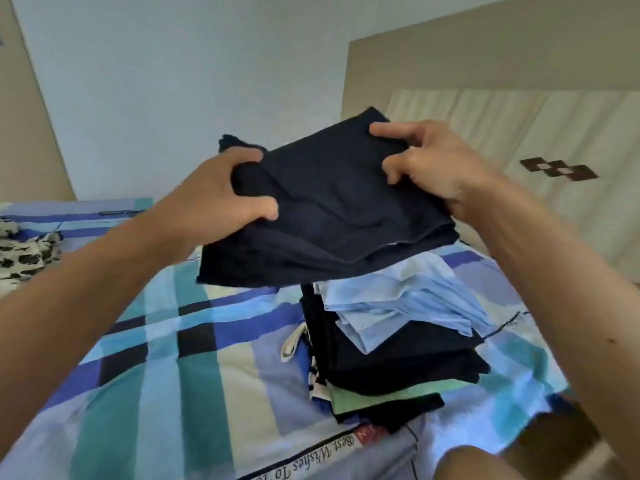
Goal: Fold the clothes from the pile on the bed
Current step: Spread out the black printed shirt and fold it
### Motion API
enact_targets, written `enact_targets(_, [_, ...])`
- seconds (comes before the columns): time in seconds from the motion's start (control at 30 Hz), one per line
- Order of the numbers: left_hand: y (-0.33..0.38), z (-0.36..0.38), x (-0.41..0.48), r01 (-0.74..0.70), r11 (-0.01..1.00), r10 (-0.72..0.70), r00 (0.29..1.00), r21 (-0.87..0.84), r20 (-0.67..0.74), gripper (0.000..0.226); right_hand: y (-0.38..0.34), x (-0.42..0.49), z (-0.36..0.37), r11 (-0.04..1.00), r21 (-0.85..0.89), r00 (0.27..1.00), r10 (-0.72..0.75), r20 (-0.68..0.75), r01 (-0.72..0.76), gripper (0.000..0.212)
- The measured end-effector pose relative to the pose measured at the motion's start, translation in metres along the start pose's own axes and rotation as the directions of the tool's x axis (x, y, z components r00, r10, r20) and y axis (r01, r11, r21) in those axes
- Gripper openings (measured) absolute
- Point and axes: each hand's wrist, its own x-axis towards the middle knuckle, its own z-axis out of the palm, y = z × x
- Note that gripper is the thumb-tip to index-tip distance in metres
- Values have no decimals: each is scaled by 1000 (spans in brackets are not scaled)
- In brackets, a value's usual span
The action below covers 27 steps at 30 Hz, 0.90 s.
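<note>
From my head camera, my left hand (221, 192) and right hand (433, 164) each grip a side of the folded navy garment (329, 209), held in the air above the stack of folded clothes (391, 341) on the plaid bedspread (173, 375).

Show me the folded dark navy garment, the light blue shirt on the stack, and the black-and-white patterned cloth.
folded dark navy garment (329, 216): head view, centre of its top face
light blue shirt (398, 292): head view, its rumpled middle
black-and-white patterned cloth (24, 258): head view, its middle
</note>
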Motion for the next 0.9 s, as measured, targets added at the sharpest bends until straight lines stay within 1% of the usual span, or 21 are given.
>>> enact_targets(0.1, [52, 40, 46, 19, 994, -5, 993, -110, 119, 79, 23, 21, -57, 994, -19, 990, 101, -102, -104, 68])
enact_targets(0.2, [64, 82, 74, 82, 986, -53, 979, -144, 196, 65, 64, 34, -82, 976, 2, 970, 215, -116, -217, 62])
enact_targets(0.27, [46, 111, 77, 121, 988, -94, 966, -100, 240, 52, 100, 32, -81, 956, -5, 953, 293, -82, -294, 63])
enact_targets(0.3, [32, 126, 75, 133, 990, -118, 956, -37, 269, 49, 122, 28, -79, 942, -51, 942, 329, -60, -332, 65])
enact_targets(0.33, [12, 137, 66, 161, 986, -163, 938, 33, 306, 55, 142, 20, -70, 923, -144, 933, 359, -17, -358, 66])
enact_targets(0.4, [-27, 157, 52, 170, 976, -208, 913, 138, 351, 78, 179, 3, -53, 879, -308, 910, 407, 84, -365, 70])
enact_targets(0.47, [-52, 162, 44, 132, 978, -180, 922, 160, 342, 87, 200, -8, -42, 882, -320, 902, 407, 144, -347, 71])
enact_targets(0.53, [-58, 156, 47, 108, 972, -180, 915, 210, 360, 90, 206, -2, -42, 897, -325, 924, 358, 133, -300, 69])
enact_targets(0.6, [-51, 146, 53, 63, 926, -216, 896, 372, 387, 100, 203, 10, -44, 887, -383, 943, 318, 98, -259, 69])
enact_targets(0.63, [-43, 141, 57, 18, 882, -223, 897, 472, 382, 107, 198, 16, -45, 880, -416, 955, 286, 76, -230, 68])
enact_targets(0.67, [-33, 137, 59, -36, 827, -206, 909, 562, 361, 111, 193, 19, -45, 878, -439, 970, 235, 53, -189, 66])
enact_targets(0.7, [-22, 135, 63, -93, 777, -153, 931, 623, 331, 112, 188, 22, -43, 877, -461, 984, 174, 43, -135, 65])
enact_targets(0.73, [-12, 136, 67, -153, 752, -62, 952, 642, 300, 107, 183, 24, -41, 876, -474, 992, 119, 46, -83, 64])
enact_targets(0.77, [-4, 138, 70, -227, 746, 59, 959, 626, 277, 100, 179, 24, -37, 879, -475, 995, 83, 62, -44, 64])
enact_targets(0.8, [1, 143, 73, -312, 741, 183, 946, 595, 268, 93, 177, 23, -32, 885, -465, 994, 68, 84, -21, 65])
enact_targets(0.83, [3, 148, 75, -386, 731, 277, 921, 562, 272, 87, 177, 22, -28, 890, -455, 993, 69, 100, -17, 67])
enact_targets(0.87, [2, 154, 76, -429, 729, 321, 902, 534, 287, 83, 178, 19, -23, 891, -453, 991, 84, 105, -28, 69])
enact_targets(0.9, [-3, 159, 75, -433, 740, 311, 899, 515, 309, 83, 181, 16, -20, 888, -457, 989, 107, 105, -47, 71])
